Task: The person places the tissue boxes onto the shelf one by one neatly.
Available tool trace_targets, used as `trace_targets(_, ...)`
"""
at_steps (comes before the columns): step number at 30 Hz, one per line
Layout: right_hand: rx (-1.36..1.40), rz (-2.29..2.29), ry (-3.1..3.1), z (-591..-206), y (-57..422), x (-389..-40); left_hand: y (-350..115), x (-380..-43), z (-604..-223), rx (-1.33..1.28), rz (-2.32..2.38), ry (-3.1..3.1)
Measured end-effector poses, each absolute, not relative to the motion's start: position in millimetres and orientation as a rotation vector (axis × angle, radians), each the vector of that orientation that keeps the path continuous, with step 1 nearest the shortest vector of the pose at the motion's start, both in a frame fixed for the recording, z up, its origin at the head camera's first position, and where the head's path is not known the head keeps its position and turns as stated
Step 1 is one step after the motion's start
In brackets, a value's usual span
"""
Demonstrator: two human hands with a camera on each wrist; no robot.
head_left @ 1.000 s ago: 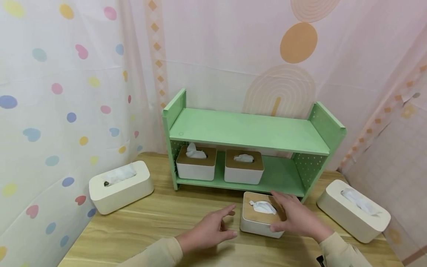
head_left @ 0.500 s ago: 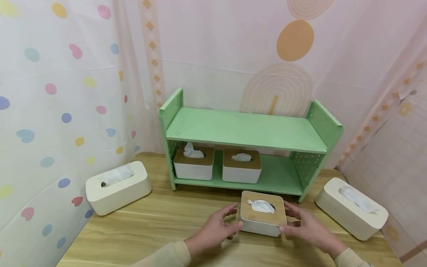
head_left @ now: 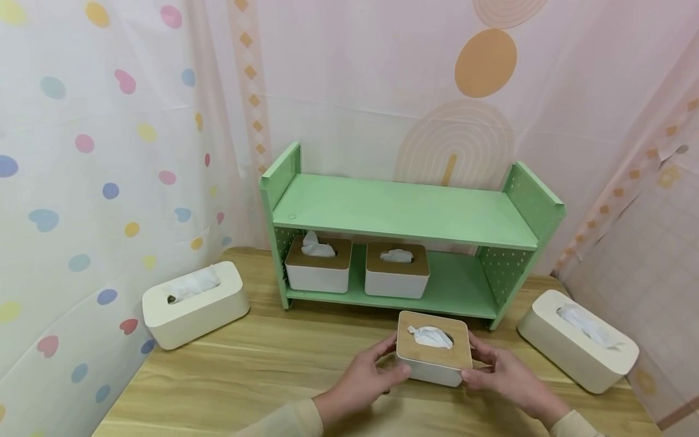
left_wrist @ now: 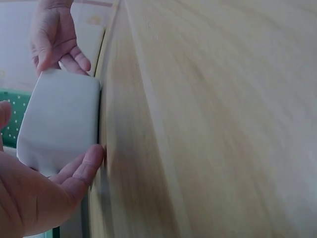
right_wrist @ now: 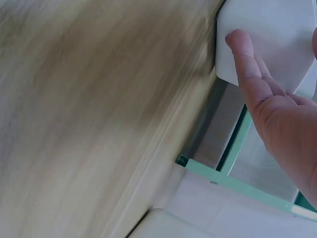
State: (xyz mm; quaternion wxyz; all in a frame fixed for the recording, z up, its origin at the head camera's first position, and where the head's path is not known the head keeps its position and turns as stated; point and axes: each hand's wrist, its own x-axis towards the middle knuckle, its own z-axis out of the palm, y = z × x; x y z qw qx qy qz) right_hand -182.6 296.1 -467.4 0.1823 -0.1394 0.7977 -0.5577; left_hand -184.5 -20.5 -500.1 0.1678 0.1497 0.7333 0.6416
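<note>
A square tissue box with a white body and wooden lid sits on the table in front of the shelf, a white tissue poking from its oval slot. My left hand grips its left side, thumb at the near corner. On the opposite side my right hand holds it with fingers along the wall and thumb at the near right corner. The left wrist view shows the white wall of the box between both hands. In the right wrist view, fingers lie against the box.
Behind stands a green two-tier shelf. Its lower tier bears two similar wood-lidded tissue boxes, the left and the right. Long cream tissue boxes stand at left and right on the wooden table. Patterned curtains surround it.
My right hand has shifted from over the lid's right edge to the box's right side. My left hand has moved right and now meets the left side. The box stays nearly in place.
</note>
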Motion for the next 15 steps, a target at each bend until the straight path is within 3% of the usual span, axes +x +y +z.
trace_targets(15,-0.486,-1.480,2.384,-438,329,-184,11,-185,-475,0.575,1.755,2.121)
